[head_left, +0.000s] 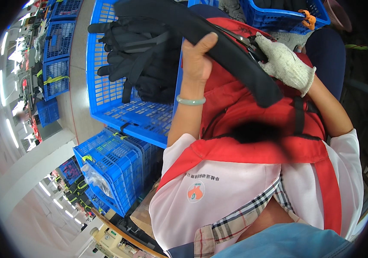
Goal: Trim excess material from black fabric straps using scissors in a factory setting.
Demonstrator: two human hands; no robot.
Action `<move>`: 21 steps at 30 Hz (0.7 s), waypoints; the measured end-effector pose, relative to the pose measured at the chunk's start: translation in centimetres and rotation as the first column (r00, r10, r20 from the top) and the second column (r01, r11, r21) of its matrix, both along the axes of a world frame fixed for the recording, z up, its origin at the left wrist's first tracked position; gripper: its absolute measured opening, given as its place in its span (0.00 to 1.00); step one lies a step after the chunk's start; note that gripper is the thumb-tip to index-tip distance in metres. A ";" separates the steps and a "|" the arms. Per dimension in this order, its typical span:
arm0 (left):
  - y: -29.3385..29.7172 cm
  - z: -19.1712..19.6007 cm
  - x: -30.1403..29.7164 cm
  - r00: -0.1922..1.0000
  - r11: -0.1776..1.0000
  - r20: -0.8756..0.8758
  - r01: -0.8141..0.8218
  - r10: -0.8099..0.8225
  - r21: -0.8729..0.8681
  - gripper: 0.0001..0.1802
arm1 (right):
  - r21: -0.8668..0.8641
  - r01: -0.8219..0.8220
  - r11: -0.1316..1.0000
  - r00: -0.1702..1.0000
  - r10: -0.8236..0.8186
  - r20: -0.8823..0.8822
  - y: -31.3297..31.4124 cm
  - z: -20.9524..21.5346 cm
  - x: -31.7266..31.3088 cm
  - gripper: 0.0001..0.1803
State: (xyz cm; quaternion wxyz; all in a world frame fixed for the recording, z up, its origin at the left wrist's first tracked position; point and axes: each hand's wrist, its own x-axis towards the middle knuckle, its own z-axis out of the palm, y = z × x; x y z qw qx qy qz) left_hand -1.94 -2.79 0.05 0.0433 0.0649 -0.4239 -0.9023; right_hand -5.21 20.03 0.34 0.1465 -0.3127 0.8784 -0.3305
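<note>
My bare left hand (198,58) is closed on a long black fabric strap (240,58), thumb over its face. The strap slants across my lap, one end near my right wrist and the other over the crate at upper left. In a white knitted glove, my right hand (285,60) is closed around a pair of scissors (245,41). Their metal blades point up and left, along the strap's far edge; the strap hides part of them. Beneath lies the red apron (261,150) that I wear.
To my left stands a blue plastic crate (126,124) holding a heap of black straps (139,56). Another blue crate (274,17) with an orange tie is at the top right. More blue crates (111,163) are stacked at the lower left, beside a sewing machine (111,241).
</note>
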 end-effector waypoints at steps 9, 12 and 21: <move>-1.2 0.9 0.4 1.000 0.998 0.007 -0.026 0.026 0.052 0.14 | -0.001 -0.116 0.993 0.992 0.116 0.045 2.3 2.1 -0.5 0.31; -1.3 0.7 0.6 0.999 0.999 0.010 -0.044 0.044 0.027 0.13 | 0.066 -0.147 0.987 0.973 0.132 0.190 3.0 2.4 -0.2 0.40; 0.6 0.2 1.0 1.000 0.996 -0.021 -0.010 0.008 -0.089 0.16 | -0.099 -0.009 0.995 0.921 0.046 0.387 1.3 2.8 0.6 0.30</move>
